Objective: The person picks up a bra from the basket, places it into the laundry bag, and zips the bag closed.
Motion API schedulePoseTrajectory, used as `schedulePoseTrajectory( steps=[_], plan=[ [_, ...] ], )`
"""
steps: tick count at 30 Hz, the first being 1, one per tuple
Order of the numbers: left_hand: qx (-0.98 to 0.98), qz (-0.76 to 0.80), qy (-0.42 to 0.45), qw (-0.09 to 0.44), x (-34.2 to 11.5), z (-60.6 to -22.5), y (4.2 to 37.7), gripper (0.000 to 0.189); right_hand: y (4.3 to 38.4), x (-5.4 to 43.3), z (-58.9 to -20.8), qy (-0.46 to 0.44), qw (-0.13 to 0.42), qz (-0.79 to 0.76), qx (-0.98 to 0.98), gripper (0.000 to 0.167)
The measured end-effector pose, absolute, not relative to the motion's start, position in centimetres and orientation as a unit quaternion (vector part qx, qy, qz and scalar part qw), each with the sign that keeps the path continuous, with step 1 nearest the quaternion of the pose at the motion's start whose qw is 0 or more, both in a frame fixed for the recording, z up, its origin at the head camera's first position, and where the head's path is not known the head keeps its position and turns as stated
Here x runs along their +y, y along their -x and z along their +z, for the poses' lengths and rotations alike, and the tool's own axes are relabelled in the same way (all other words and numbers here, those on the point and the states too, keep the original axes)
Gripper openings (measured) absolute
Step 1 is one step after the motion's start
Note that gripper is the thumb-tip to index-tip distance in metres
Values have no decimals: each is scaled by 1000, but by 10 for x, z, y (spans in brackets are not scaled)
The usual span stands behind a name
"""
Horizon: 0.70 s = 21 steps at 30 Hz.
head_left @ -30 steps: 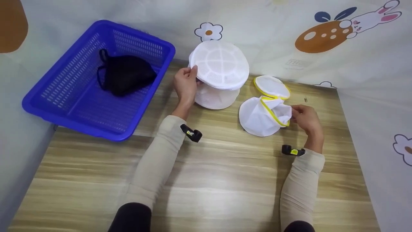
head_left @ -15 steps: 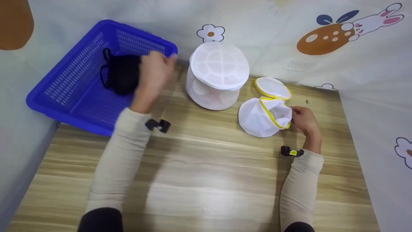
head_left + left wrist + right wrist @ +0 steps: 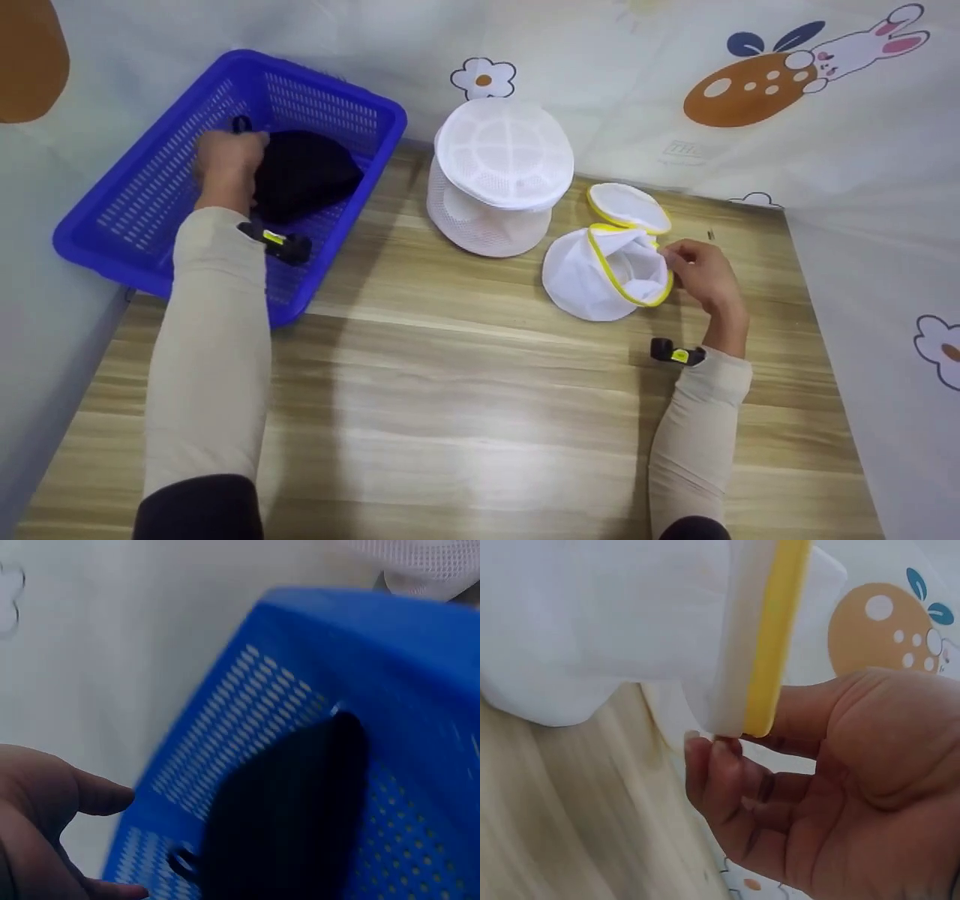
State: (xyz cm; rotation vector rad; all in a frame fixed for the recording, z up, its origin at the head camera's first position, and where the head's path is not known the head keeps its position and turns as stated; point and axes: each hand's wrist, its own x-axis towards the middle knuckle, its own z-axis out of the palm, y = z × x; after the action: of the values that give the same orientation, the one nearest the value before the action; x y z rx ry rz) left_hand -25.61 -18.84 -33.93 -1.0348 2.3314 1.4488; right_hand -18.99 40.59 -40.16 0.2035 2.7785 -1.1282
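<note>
In the head view my left hand (image 3: 229, 161) is over the blue basket, beside a folded black garment (image 3: 304, 176) with thin strap loops, perhaps a bra. The left wrist view shows the thumb and a finger spread apart, near the garment's loop (image 3: 181, 862) but not around it. My right hand (image 3: 705, 274) pinches the yellow-edged rim of a small white mesh laundry bag (image 3: 581, 277), whose mouth gapes. Its round lid (image 3: 630, 206) is folded back behind it. The right wrist view has the fingertips at the lower end of the yellow rim (image 3: 769, 652).
The blue plastic basket (image 3: 176, 281) with slotted walls stands at the left. Between it and the small bag is a larger white mesh drum-shaped laundry bag (image 3: 506, 154), upright. All stand on a wood-grain table (image 3: 450, 397) before a printed cloth backdrop (image 3: 592, 75).
My left hand has left the larger mesh bag and moved left over the basket to the black garment. The small bag has tilted toward me, and its mouth is wider.
</note>
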Motion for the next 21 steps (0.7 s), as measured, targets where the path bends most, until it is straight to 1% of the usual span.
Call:
schedulePoseTrajectory(
  steps=[4,8,11,14,17,21],
  plan=[
    [720,550,400,138,-193,-357,256,93,185,397,-392,-48,12,-345,937,31],
    [694,570,420,129,-193,-368,255,93,181,388,-383,-30,-53,-320,945,28],
    [675,591,428,111,-194,-374,254,90,178,382,-377,-25,-93,-314,945,27],
    [628,643,426,107,-193,-378,256,96,175,377,-370,-24,-126,-321,938,28],
    [596,678,416,111,-192,-382,259,103,173,372,-365,-20,-148,-328,933,28],
    [577,698,406,123,-191,-386,263,108,172,368,-360,-18,-154,-331,931,28]
  ],
)
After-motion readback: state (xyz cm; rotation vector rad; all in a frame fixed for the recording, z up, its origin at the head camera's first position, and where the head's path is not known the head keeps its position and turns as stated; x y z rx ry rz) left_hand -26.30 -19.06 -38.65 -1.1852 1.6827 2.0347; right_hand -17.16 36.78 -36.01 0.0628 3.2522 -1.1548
